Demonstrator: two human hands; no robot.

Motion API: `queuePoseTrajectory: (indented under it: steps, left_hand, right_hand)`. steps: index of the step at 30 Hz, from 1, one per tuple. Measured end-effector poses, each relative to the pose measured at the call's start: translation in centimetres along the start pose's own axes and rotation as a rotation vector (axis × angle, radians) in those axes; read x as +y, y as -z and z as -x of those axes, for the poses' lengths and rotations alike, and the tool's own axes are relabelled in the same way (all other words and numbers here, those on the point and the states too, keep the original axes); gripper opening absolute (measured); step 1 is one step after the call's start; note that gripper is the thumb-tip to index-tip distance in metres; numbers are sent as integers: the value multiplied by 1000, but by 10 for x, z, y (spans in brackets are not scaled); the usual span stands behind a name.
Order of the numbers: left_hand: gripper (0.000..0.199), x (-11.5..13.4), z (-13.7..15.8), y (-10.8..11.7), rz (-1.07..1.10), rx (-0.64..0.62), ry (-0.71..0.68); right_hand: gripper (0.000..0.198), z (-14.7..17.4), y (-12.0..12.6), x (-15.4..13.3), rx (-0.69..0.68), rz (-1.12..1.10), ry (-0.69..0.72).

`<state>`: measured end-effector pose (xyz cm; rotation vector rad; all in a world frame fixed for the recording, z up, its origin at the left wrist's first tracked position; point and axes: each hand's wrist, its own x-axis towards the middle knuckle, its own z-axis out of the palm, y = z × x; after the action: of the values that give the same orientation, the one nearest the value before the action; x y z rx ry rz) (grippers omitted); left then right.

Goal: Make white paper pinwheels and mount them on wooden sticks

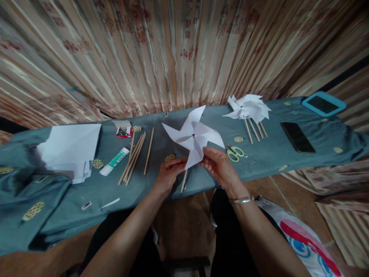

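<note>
A white paper pinwheel (196, 134) with a shiny pin at its centre is held between my two hands over the cloth-covered table. Its wooden stick (183, 181) slants down below the blades. My left hand (170, 173) pinches the lower blade near the stick from the left. On the other side, my right hand (217, 163) is closed on the paper with thumb and fingers. Green-handled scissors (235, 154) lie just beyond the right hand. Left of the pinwheel rest several loose wooden sticks (135, 159).
Several pinwheels (249, 107) lie stacked at the back right, near a phone (298, 137) and a blue-framed device (324, 104). Leftward are a glue stick (115, 161), a small red box of pins (123, 130) and white paper sheets (73, 142). A curtain (161, 57) hangs behind.
</note>
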<state>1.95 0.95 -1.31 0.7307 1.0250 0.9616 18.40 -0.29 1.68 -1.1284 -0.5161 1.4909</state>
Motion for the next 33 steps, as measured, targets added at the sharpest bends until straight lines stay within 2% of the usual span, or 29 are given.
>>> queuePoseTrajectory:
  steps: [13, 19, 21, 24, 27, 33]
  left_hand:
    - [32, -3, 0, 0, 40, 48, -29]
    - [32, 2, -1, 2, 67, 109, -38]
    - [33, 3, -1, 2, 65, 119, -31]
    - [33, 3, 0, 2, 47, 108, -17]
    - [32, 2, 0, 1, 20, 93, -11]
    - [30, 1, 1, 0, 0, 73, -19]
  right_hand:
    - [38, 7, -10, 11, -65, 148, -17]
    - [39, 17, 5, -4, -136, 210, 43]
    - [37, 17, 14, -15, -87, 162, 102]
    - [30, 12, 25, -29, 96, 80, 295]
    - [28, 3, 29, -32, 223, 147, 444]
    - [29, -5, 22, -19, 227, 252, 440]
